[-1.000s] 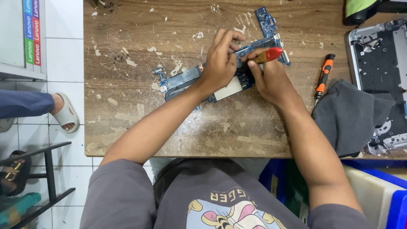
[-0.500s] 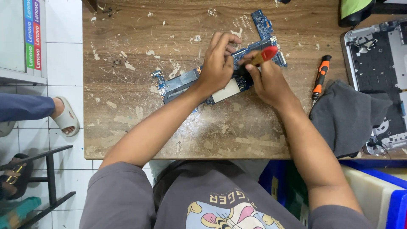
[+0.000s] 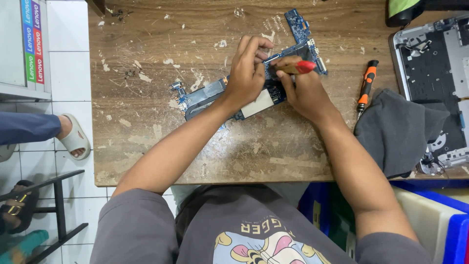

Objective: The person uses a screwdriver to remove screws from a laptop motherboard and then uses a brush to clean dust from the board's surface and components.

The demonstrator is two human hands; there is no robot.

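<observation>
A long blue laptop circuit board point(image 3: 210, 93) lies slanted across the worn wooden table point(image 3: 146, 146). My left hand point(image 3: 246, 76) presses down on the board's middle, fingers bent over it. My right hand point(image 3: 305, 90) grips a small tool with a red handle point(image 3: 300, 67), its tip held low against the board just beside my left fingers. The part of the board under both hands is hidden.
An orange and black screwdriver point(image 3: 365, 85) lies right of my hands. A grey cloth point(image 3: 398, 129) drapes over an opened laptop shell point(image 3: 435, 54) at the right edge. Another person's sandalled foot point(image 3: 73, 137) rests on the tiled floor at left. Blue bins point(image 3: 454, 230) stand below the table.
My hands stay on the board; the red-handled tool has tilted flatter and my left fingers have shifted slightly along the board. The view has drifted a little.
</observation>
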